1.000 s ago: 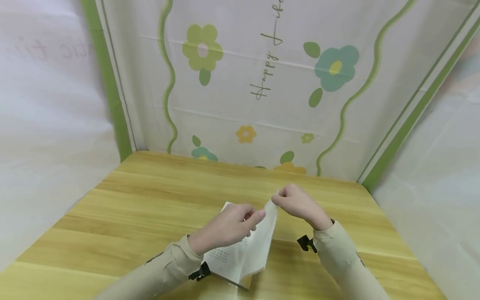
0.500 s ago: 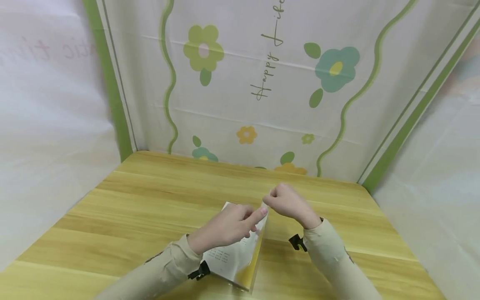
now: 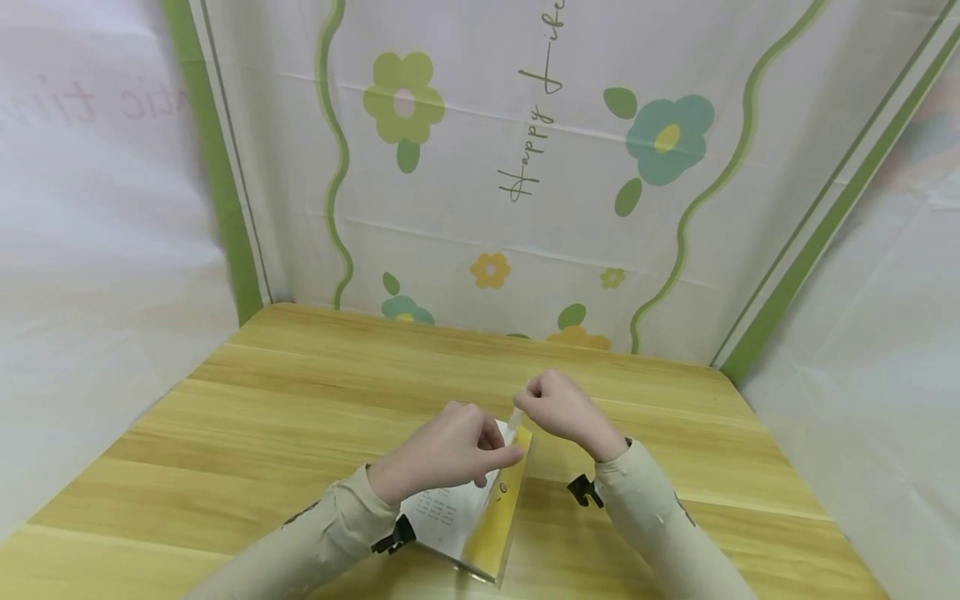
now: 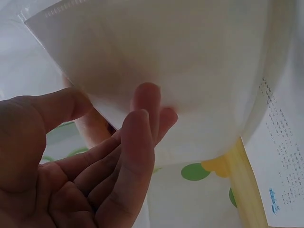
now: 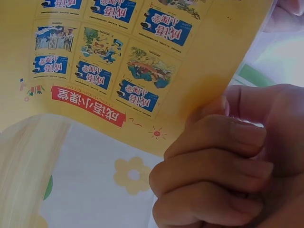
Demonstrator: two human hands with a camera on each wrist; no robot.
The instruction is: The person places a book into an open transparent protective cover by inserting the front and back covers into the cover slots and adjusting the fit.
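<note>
Head view: left hand point(image 3: 442, 450) and right hand point(image 3: 558, 408) each pinch the thin booklet point(image 3: 468, 512); light and floppy, best taken at its twelve-o'clock edge.

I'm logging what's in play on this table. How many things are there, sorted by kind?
Booklets: 1, the yellow-covered booklet lying on the wooden table
Hands: 2, the left hand and right hand, each pinching the booklet's page edge
Tables: 1
Total: 4
</note>
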